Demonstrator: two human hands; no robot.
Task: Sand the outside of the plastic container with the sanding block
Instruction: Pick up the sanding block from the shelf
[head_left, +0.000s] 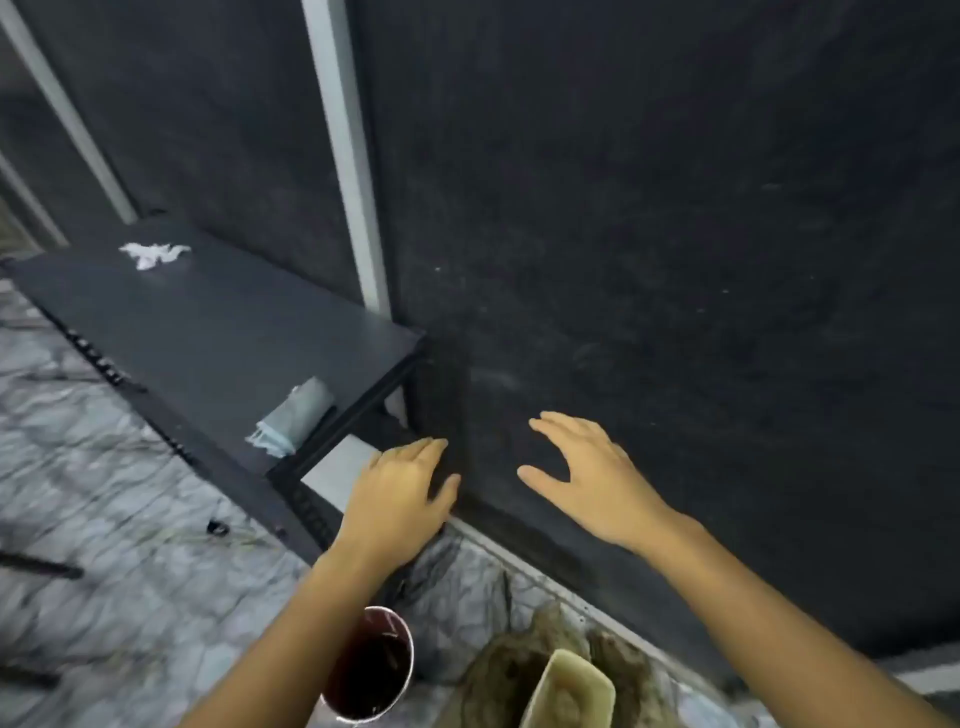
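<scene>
Both my hands are held out in front of me with nothing in them. My left hand (402, 488) hovers palm down by the corner of a low black shelf (218, 332), fingers loosely apart. My right hand (587, 473) is spread open in front of a dark wall panel (675, 260). Low in the view, between my forearms, a cream plastic container (569, 693) rests on a dirty brown rag (511, 670). Left of it stands a round container with a dark red inside (371, 670). I see no sanding block.
On the black shelf lie a folded grey-blue cloth (291, 418) and a crumpled white tissue (153, 254). The floor (104, 493) is grey marble-patterned tile. A pale metal post (348, 156) runs up the wall, and a metal rail (519, 564) runs along its foot.
</scene>
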